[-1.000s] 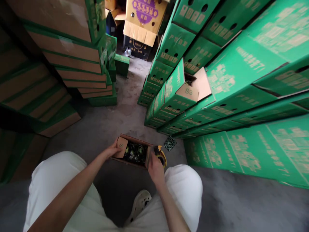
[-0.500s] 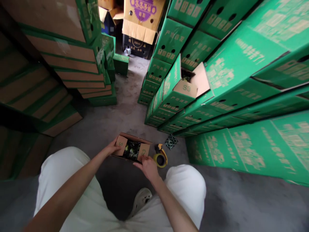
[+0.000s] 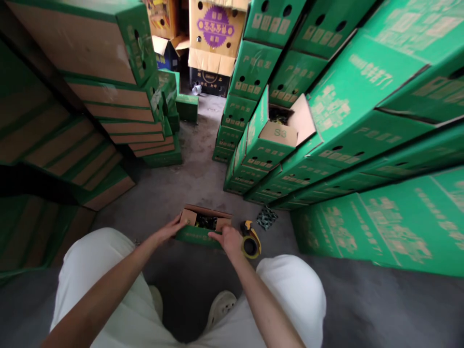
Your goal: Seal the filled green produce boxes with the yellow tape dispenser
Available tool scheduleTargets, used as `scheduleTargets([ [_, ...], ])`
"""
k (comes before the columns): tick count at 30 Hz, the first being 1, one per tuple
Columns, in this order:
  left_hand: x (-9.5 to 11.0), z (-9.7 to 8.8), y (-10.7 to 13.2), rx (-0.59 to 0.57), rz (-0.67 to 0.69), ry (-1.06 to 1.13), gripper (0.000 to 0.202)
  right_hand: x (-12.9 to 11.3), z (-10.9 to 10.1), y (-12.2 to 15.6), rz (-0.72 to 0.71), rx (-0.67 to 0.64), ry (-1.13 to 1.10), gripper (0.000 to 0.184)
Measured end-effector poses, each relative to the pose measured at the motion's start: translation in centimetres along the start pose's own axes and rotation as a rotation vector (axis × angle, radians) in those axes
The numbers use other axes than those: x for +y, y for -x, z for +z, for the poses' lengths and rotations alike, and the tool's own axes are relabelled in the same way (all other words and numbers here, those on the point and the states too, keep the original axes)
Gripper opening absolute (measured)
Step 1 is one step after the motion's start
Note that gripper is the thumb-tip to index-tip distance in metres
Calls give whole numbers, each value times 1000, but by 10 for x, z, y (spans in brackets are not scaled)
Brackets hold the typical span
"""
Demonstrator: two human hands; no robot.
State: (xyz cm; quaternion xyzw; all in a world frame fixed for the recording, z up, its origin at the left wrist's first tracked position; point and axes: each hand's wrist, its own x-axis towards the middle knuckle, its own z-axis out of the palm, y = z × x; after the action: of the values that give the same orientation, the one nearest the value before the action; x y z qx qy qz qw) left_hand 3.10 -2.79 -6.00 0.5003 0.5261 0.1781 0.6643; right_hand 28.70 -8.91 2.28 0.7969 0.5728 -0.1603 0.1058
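Left hand (image 3: 169, 231) and right hand (image 3: 229, 238) rest flat, unclenched, on opposite ends of crosswise floor box (image 3: 197, 236); tape dispenser (image 3: 251, 244) just beside right hand.

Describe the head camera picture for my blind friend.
A left hand and right hand rest on the brown flaps of a small green cardboard box on a grey concrete floor, beside a yellow-and-black tape dispenser. Stacked green cartons surround them.

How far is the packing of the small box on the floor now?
Done: the box holds dark contents. In hand: the left hand and right hand press its flaps inward, a gap open. Left: closing and taping; the tape dispenser lies beside it.
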Motion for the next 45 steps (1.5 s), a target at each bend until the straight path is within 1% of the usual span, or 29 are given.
scheduleTargets([
  [1,-2,3,2,-13,39,18,86,-2,-1,6,-23,76,4,67],
  [3,-6,11,2,-23,95,77,97,-8,-9,13,-153,223,13,57],
  [5,-10,19,-1,8,122,125,101,-15,-21,6,-328,344,3,53],
  [6,-12,22,-3,28,124,142,100,-20,-27,-1,-398,372,-17,54],
  [7,-13,24,-5,47,122,148,99,-24,-31,-10,-442,364,-40,56],
  [9,-14,26,-7,85,106,130,97,-31,-35,-28,-466,251,-88,50],
  [11,-15,27,-7,115,89,122,96,-34,-32,-39,-480,138,-144,40],
  [12,-16,27,-6,121,87,137,97,-34,-29,-41,-500,124,-175,38],
  [14,-17,28,-5,119,100,197,100,-30,-18,-36,-551,176,-237,38],
  [16,-19,28,-6,108,115,251,103,-25,-5,-24,-600,210,-264,40],
  [19,-21,28,-10,88,148,232,100,-18,17,-7,-660,149,-211,48],
  [21,-20,26,-11,77,169,132,94,-16,32,-1,-666,106,-148,57],
  [23,-17,26,-9,102,195,-30,90,-17,42,0,-648,84,-97,65],
  [25,-13,28,-3,194,246,-256,88,-18,49,-1,-631,78,-69,68],
  [27,-8,32,6,272,340,-559,80,-21,53,-1,-614,89,-57,70],
  [29,-6,37,14,252,458,-879,70,-23,55,2,-596,96,-62,73],
  [31,-5,41,19,194,549,-1112,69,-25,56,4,-601,94,-96,75],
  [33,-6,43,21,178,583,-1229,75,-21,55,0,-651,79,-162,75],
  [34,-6,44,20,183,586,-1256,78,-16,53,-4,-678,72,-211,74],
  [35,-6,44,20,185,589,-1273,79,-9,52,-11,-671,84,-272,72],
  [36,-6,43,19,187,591,-1284,79,0,51,-19,-599,124,-344,69],
  [37,-6,43,19,188,591,-1291,78,12,50,-27,-430,180,-413,66],
  [38,-5,43,19,192,589,-1297,76,25,51,-35,-180,235,-466,62],
  [39,-4,43,20,193,586,-1303,73,38,53,-41,110,271,-494,60],
  [40,-3,44,20,192,582,-1309,70,50,58,-44,387,275,-493,59],
  [41,-3,44,21,190,576,-1314,68,61,65,-45,612,244,-471,59],
  [42,-2,44,21,190,569,-1319,65,70,74,-42,773,191,-438,59],
  [43,-2,45,22,189,562,-1322,64,78,84,-37,880,140,-402,59],
  [45,-2,45,22,186,551,-1322,63,89,103,-27,1011,76,-331,59],
])
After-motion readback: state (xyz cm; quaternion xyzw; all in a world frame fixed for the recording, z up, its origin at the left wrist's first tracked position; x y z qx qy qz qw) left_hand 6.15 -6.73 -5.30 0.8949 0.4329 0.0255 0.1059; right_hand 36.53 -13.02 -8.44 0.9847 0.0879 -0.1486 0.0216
